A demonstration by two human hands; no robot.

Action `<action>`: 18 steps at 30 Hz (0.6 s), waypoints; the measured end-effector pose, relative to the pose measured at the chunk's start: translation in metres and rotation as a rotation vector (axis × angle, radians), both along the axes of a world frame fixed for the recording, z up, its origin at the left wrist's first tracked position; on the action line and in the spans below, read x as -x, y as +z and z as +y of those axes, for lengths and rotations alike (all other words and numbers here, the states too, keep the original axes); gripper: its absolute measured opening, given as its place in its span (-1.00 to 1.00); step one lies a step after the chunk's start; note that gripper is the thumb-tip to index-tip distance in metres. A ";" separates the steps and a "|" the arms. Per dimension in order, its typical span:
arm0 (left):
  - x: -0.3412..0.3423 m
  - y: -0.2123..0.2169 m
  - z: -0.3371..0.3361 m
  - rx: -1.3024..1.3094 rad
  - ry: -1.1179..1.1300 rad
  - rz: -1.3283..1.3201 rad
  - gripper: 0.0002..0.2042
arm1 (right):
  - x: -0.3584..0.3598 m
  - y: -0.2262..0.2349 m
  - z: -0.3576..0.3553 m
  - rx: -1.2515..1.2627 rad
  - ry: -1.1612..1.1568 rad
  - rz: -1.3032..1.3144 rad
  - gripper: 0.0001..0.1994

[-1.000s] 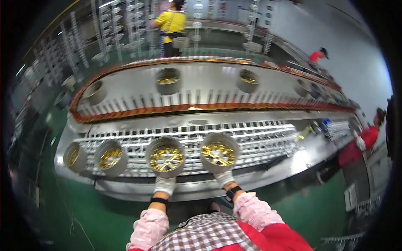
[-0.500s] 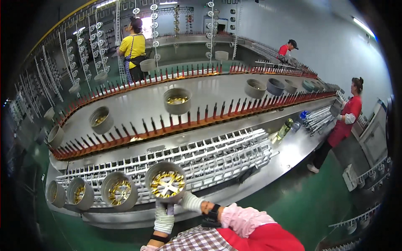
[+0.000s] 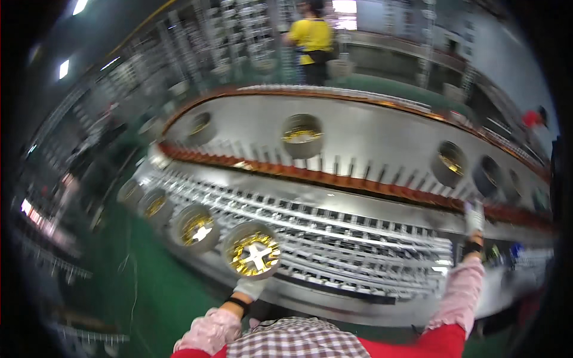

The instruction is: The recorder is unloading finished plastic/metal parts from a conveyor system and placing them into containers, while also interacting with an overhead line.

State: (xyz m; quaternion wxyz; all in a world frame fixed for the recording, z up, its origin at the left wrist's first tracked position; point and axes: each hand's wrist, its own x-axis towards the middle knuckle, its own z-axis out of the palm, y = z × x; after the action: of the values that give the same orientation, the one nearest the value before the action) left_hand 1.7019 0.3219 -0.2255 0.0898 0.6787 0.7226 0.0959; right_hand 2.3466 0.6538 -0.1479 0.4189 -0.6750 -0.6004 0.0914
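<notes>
My left hand [image 3: 252,287], in a pale glove, is at the near side of a grey round tub [image 3: 225,253]. Gold-coloured small parts and a bright cross-shaped piece [image 3: 258,258] show inside that tub. The left fingers are mostly hidden against its wall. My right arm is stretched far to the right. My gloved right hand [image 3: 474,216] is at the orange-red rail [image 3: 370,186] with its row of upright pins. Motion blur smears the right fingers, and a pale purplish patch shows at their tips; whether it is held cannot be made out.
Silvery metal racks [image 3: 358,241] lie stacked along the bench. More grey tubs [image 3: 197,228] stand to the left, and others [image 3: 302,136] sit on the steel surface inside the rail loop. Beyond it stands a person in yellow [image 3: 311,37]; another in red [image 3: 532,118] is at far right.
The view has swung left and blurred. My right hand has left the near tub and reached out to the rail at the right. My left hand stays by the near tub.
</notes>
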 end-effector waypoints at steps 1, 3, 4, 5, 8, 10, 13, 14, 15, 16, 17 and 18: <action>-0.001 -0.003 -0.003 0.140 0.124 -0.072 -0.70 | -0.029 -0.010 0.033 0.031 -0.043 0.070 -0.53; -0.003 -0.009 -0.001 0.242 0.244 -0.253 -0.69 | -0.067 -0.038 0.081 -0.060 -0.077 0.384 -0.52; -0.004 -0.009 0.001 0.285 0.277 -0.344 -0.68 | -0.078 -0.049 0.096 -0.130 -0.122 0.560 -0.52; -0.004 -0.010 0.001 0.075 0.223 -0.266 -0.71 | -0.083 -0.060 0.109 -0.080 -0.106 0.377 -0.56; -0.005 -0.004 0.004 -0.188 0.039 -0.036 -0.69 | -0.084 -0.067 0.127 0.159 -0.069 -0.732 -0.78; -0.005 0.001 0.008 -0.282 -0.034 0.182 -0.68 | -0.074 -0.066 0.130 0.074 -0.082 -0.754 -0.86; -0.003 0.006 0.012 -0.012 0.115 -0.152 -0.68 | -0.057 -0.065 0.144 0.277 -0.179 -0.959 -0.85; -0.001 0.007 0.011 0.010 0.101 -0.141 -0.67 | -0.051 -0.067 0.150 0.266 -0.199 -0.891 -0.83; -0.001 0.007 0.011 0.020 0.106 -0.120 -0.66 | -0.047 -0.069 0.154 0.267 -0.249 -0.740 -0.83; 0.000 0.007 0.010 -0.070 0.064 -0.091 -0.65 | -0.038 -0.069 0.163 0.195 -0.323 -0.502 -0.82; 0.001 0.006 0.009 -0.065 0.073 -0.084 -0.63 | -0.039 -0.064 0.161 0.446 -0.156 -0.806 -0.79; 0.002 0.005 0.009 -0.058 0.078 -0.069 -0.63 | -0.029 -0.056 0.166 0.179 -0.244 -0.382 -0.69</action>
State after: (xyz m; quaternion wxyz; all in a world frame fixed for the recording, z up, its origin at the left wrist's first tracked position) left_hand 1.7002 0.3306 -0.2203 0.0912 0.6486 0.7419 0.1435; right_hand 2.3758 0.8200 -0.2035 0.2441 -0.7820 -0.5723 -0.0361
